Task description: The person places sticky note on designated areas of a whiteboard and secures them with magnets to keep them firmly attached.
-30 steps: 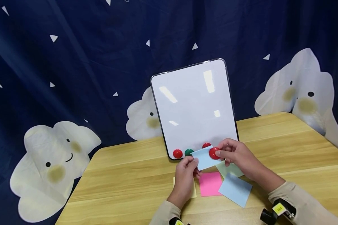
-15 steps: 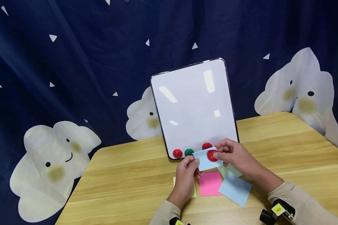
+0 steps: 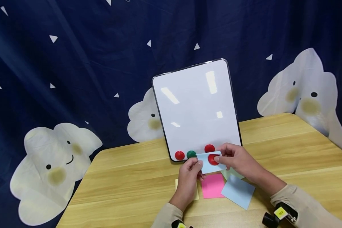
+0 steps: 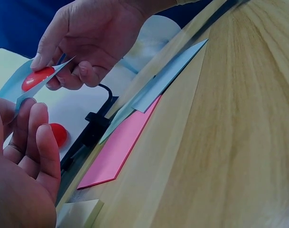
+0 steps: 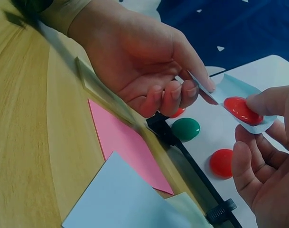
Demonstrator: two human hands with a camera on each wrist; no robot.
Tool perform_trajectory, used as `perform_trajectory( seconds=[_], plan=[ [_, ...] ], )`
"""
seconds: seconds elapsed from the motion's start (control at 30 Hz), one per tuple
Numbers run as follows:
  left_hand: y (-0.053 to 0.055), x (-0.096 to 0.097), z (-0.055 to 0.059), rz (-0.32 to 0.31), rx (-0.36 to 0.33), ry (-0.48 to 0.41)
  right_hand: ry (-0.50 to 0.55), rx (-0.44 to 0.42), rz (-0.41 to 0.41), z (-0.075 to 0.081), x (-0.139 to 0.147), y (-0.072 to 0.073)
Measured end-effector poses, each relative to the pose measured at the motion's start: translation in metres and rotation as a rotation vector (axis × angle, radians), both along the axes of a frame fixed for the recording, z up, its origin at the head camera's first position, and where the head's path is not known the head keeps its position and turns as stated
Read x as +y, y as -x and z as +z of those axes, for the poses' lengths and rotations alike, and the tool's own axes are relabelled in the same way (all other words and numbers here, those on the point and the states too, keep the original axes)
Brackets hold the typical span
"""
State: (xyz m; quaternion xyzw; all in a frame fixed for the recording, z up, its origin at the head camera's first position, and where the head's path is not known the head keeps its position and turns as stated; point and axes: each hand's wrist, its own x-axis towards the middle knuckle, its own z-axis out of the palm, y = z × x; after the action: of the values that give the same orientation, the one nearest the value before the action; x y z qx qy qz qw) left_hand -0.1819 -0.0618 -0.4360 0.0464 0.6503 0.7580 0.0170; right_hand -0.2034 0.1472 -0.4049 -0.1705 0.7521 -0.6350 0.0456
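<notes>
- Whiteboard (image 3: 199, 104): standing just behind all this, so I'd avoid bumping it.
- Right hand (image 3: 240, 160): thumb clamping the red magnet (image 3: 212, 159) against the blue note (image 3: 209, 168), fingers behind.
- Left hand (image 3: 188, 174): pinching the note's left edge; light tension helps.
- Note: up between both hands, bowed a bit, so flatten it.
- Magnet: on its front; press, don't slide.

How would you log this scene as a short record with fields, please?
Left hand: pinches one side of the held blue note
Right hand: holds the nearest red disc against it
Whiteboard: stands behind; low on it, two other red discs and a green disc
Table: pink note, second blue note, pale green note, yellow note
</notes>
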Motion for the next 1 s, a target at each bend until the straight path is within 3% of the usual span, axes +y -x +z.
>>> perform_trajectory(
  seconds=[0.77, 1.0],
  plan=[
    [-0.001, 0.001, 0.0, -0.034, -0.025, 0.029, -0.035, 0.01, -0.062, 0.006, 0.006, 0.0],
    [-0.002, 0.002, 0.0, -0.071, -0.034, 0.021, -0.023, 0.035, -0.089, 0.009, 0.012, 0.002]
  ],
)
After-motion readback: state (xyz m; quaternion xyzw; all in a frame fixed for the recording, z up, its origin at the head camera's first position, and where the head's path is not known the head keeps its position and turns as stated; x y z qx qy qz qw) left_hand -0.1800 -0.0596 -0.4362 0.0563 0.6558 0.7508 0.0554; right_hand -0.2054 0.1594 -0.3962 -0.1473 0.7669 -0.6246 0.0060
